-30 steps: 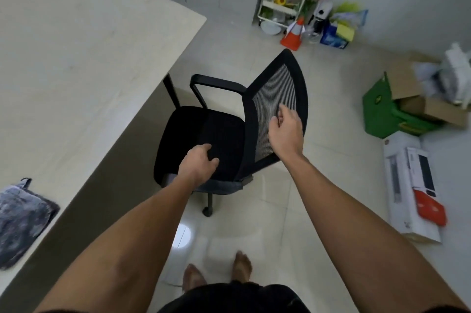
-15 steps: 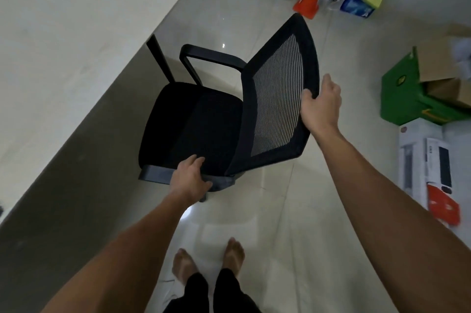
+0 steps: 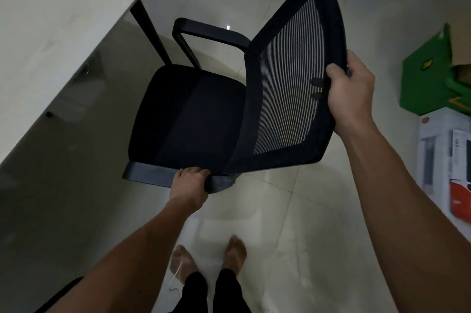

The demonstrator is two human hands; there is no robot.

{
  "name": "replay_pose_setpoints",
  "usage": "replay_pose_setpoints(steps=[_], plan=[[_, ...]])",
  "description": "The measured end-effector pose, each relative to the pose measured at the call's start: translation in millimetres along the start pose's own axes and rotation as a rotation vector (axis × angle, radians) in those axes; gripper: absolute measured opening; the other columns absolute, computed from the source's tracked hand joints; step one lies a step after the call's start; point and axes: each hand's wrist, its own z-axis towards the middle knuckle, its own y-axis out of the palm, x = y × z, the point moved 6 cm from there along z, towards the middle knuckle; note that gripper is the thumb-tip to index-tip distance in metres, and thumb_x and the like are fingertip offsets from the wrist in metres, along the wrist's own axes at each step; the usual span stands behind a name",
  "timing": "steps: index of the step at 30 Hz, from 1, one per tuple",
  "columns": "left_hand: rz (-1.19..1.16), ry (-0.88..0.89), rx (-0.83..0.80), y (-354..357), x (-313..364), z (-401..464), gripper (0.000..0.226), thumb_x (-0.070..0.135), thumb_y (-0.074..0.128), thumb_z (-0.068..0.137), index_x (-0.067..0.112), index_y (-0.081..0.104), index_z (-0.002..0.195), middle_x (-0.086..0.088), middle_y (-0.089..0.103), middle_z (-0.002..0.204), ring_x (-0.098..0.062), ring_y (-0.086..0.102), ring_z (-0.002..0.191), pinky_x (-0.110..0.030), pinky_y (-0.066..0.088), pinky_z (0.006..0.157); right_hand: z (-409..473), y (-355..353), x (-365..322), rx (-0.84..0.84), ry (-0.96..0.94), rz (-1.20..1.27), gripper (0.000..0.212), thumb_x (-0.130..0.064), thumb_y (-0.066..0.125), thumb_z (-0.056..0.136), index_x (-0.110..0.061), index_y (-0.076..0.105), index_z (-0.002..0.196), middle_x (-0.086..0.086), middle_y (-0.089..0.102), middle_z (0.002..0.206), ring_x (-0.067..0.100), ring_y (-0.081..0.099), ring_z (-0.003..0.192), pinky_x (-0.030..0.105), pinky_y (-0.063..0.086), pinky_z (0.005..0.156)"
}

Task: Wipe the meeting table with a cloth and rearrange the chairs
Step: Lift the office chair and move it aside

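Shifting the chair point(image 3: 204, 114) by the tabletop point(image 3: 58, 19).
L hand point(image 3: 190, 185) gripping seat edge, R hand point(image 3: 351, 91) clamping backrest; best keeping it level, armrest clearing the table leg.

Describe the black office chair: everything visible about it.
The black office chair has a dark padded fabric seat, a see-through mesh backrest in a solid black frame and a looped armrest on its far side. It stands on the pale tiled floor beside the table edge; its base is hidden. The right hand grips the backrest's edge, and the left hand holds the near armrest beside the seat.
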Motion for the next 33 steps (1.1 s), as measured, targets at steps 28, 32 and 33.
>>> replay_pose_setpoints(steps=[28,32,33], plan=[[0.265,-0.112,0.011,-48.8,-166.4,-8.6,0.050,0.011,0.052,0.099,0.027,0.045,0.146,-0.001,0.053,0.142,-0.025,0.046,0.139,-0.035,0.037,0.116,-60.0,167.0,-49.2,0.081,0.055,0.080,0.043,-0.015,0.046,0.102,-0.002,0.056,0.142,0.013,0.069,0.130,0.014,0.070,0.104,0.041,0.059,0.098],[0.327,-0.171,0.037,-55.3,-208.1,-13.9,0.054,0.011,0.040,0.104,0.026,0.036,0.156,-0.003,0.042,0.159,-0.027,0.023,0.158,-0.040,0.018,0.128,-73.7,209.6,-51.6,0.087,0.090,0.112,0.056,-0.030,0.042,0.094,-0.001,0.052,0.142,0.022,0.062,0.138,0.027,0.061,0.112,0.062,0.049,0.109],[0.330,-0.193,0.043,-56.0,-216.2,-15.8,0.055,0.011,0.039,0.105,0.026,0.034,0.157,-0.003,0.039,0.162,-0.027,0.018,0.160,-0.042,0.016,0.128,-74.9,218.0,-49.5,0.093,0.098,0.116,0.059,-0.034,0.041,0.093,-0.003,0.051,0.143,0.020,0.063,0.136,0.023,0.056,0.109,0.062,0.049,0.109]])
